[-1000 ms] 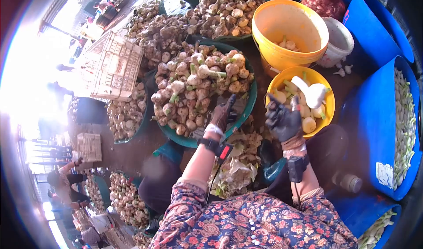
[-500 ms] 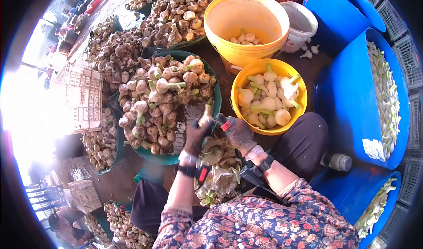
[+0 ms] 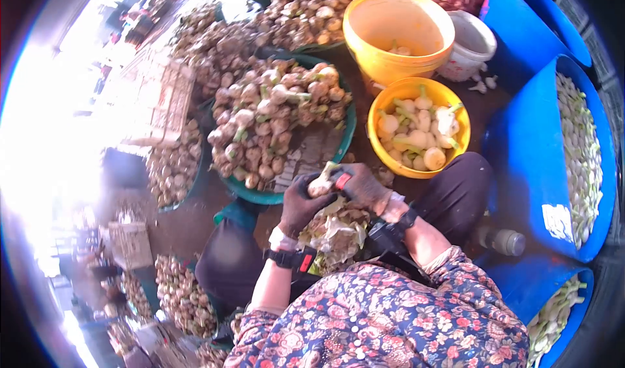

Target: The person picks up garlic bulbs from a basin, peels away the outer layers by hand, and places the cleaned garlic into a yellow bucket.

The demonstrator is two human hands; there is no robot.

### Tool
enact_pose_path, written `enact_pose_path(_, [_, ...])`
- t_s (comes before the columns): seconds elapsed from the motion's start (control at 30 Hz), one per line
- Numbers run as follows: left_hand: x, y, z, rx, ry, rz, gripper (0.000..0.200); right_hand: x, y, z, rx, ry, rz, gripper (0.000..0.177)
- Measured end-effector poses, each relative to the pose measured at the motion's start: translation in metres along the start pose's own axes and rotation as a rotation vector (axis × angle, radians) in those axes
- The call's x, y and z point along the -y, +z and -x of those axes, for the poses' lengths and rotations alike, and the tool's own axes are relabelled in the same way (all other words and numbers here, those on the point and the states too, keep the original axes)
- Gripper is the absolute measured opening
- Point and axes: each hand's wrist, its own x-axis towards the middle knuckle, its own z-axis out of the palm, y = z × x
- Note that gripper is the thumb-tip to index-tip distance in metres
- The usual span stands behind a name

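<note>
Garlic bulb (image 3: pixel 319 187) clasped in left hand (image 3: pixel 299 205), over leafy peelings (image 3: pixel 335 234); right hand (image 3: pixel 366 189) at its stem end, cannot tell if gripping; green tub (image 3: pixel 260 197) of soiled bulbs (image 3: pixel 260 121) beyond left hand; yellow bucket (image 3: pixel 408 173) of pale bulbs (image 3: pixel 417 137) beyond right.

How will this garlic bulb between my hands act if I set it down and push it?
The garlic bulb would probably roll in a curve, since its body looks rounded with a stem at one end. It's likely light, being small enough for the left hand to curl around. Its skin may flake, given the papery peelings below.
</note>
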Motion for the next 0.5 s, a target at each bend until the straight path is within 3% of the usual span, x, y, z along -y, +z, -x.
enact_pose_path(0.03, [0.006,0.002,0.002,-0.042,0.015,0.055,0.05,0.012,0.0,0.004,0.026,0.173,-0.233,0.028])
enact_pose_path(0.07, [0.012,0.006,0.004,-0.083,0.036,0.111,0.049,0.012,0.001,0.001,0.004,0.301,-0.257,0.033])
enact_pose_path(0.13, [0.005,0.015,0.01,-0.081,-0.122,0.514,0.058,0.019,0.011,0.0,-0.039,0.529,-0.462,0.045])
enact_pose_path(0.2, [0.0,0.022,0.014,-0.099,-0.015,0.233,0.065,0.046,0.013,0.014,0.134,0.623,-0.797,0.056])
enact_pose_path(0.23, [-0.011,0.019,0.018,-0.054,-0.051,0.259,0.078,0.026,0.014,0.013,0.14,0.439,-0.603,0.057])
enact_pose_path(0.27, [-0.009,0.017,0.017,-0.165,0.072,0.015,0.082,0.006,0.014,0.012,0.112,0.266,-0.399,0.059])
enact_pose_path(0.33, [-0.01,0.006,0.015,-0.375,0.311,-0.481,0.092,-0.002,0.011,0.0,0.226,0.57,-0.598,0.059])
enact_pose_path(0.37, [-0.014,0.0,0.015,-0.349,0.346,-0.471,0.083,-0.006,0.01,-0.001,0.138,0.677,-0.528,0.056])
enact_pose_path(0.47, [0.008,-0.012,0.015,0.06,0.415,-0.682,0.055,-0.002,0.018,0.004,0.14,0.408,-0.204,0.053])
enact_pose_path(0.5, [0.005,-0.009,0.017,0.006,0.402,-0.573,0.03,-0.007,0.018,0.005,0.138,0.452,-0.205,0.051])
